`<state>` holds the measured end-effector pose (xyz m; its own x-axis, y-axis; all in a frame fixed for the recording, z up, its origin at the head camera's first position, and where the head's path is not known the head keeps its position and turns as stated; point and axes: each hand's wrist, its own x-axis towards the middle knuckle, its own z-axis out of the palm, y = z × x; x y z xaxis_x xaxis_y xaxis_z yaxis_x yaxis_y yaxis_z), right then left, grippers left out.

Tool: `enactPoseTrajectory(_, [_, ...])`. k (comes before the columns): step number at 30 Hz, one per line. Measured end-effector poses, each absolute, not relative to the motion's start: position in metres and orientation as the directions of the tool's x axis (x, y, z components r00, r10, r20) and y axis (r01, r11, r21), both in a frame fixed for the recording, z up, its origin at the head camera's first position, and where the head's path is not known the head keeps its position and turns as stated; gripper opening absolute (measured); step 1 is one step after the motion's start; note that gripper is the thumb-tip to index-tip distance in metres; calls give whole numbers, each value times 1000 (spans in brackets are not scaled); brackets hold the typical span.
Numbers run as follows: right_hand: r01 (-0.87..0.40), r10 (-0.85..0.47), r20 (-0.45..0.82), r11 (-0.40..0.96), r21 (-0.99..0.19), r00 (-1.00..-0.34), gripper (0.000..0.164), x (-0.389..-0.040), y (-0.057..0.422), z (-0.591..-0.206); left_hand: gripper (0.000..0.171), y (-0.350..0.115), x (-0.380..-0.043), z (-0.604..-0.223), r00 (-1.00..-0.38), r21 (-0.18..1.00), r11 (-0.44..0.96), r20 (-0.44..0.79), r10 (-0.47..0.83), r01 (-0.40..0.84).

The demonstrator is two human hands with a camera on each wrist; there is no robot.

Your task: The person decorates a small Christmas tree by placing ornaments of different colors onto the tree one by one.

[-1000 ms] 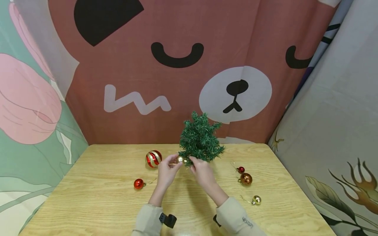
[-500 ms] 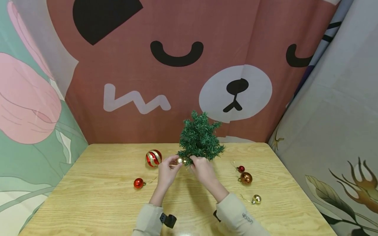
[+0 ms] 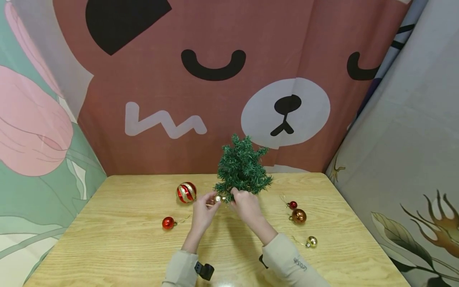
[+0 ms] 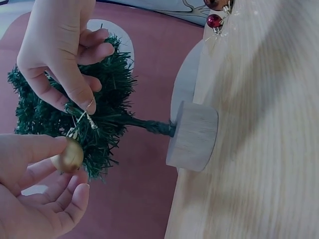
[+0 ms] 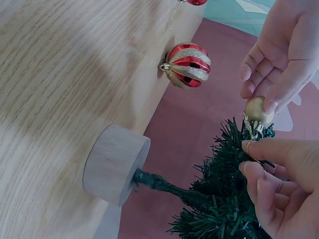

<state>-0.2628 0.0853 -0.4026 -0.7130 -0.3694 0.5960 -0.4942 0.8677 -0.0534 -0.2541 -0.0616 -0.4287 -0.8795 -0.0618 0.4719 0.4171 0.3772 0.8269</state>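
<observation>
A small green artificial Christmas tree [image 3: 242, 163] stands at the back of the table on a round wooden base [image 4: 194, 137]. My left hand [image 3: 203, 212] pinches a gold bauble [image 4: 69, 155] between thumb and fingers, beside the tree's lower left branches. From the bauble's cap a gold string [image 4: 89, 117] runs up to the fingertips of my right hand [image 3: 247, 207]. Those fingers pinch a low branch tip, with the string lying against the thumb in the right wrist view. Whether the loop goes fully round the branch is hard to tell.
Left of the tree lie a large red-and-gold striped bauble [image 3: 186, 192] and a red bauble [image 3: 168, 223]. On the right are a small dark red bauble [image 3: 293, 205], a copper bauble [image 3: 299, 216] and a shiny gold bauble [image 3: 312, 242]. A printed curtain [image 3: 161, 155] hangs behind the table.
My left hand and the gold bauble have shifted slightly down, towards me. The right hand keeps its place at the branch, and the other baubles lie as before.
</observation>
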Motion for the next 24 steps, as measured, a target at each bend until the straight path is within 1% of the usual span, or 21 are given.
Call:
enactPoseTrajectory(6, [-478, -386, 615, 878, 16, -688, 19, -263, 85, -405, 28, -62, -253, -433, -885, 827, 380, 463, -43, 414])
enactPoseTrajectory(12, [-485, -393, 643, 874, 38, -657, 20, -264, 86, -407, 26, -63, -253, -438, -895, 833, 380, 445, -28, 403])
enactPoseTrajectory(19, [-500, -402, 653, 865, 41, -642, 17, -265, 87, -407, 24, -63, -251, -441, -918, 801, 486, 396, 9, 350])
enactPoseTrajectory(24, [-519, -411, 674, 853, 47, -614, 14, -265, 87, -407, 23, -64, -250, -443, -935, 796, 516, 354, 27, 316])
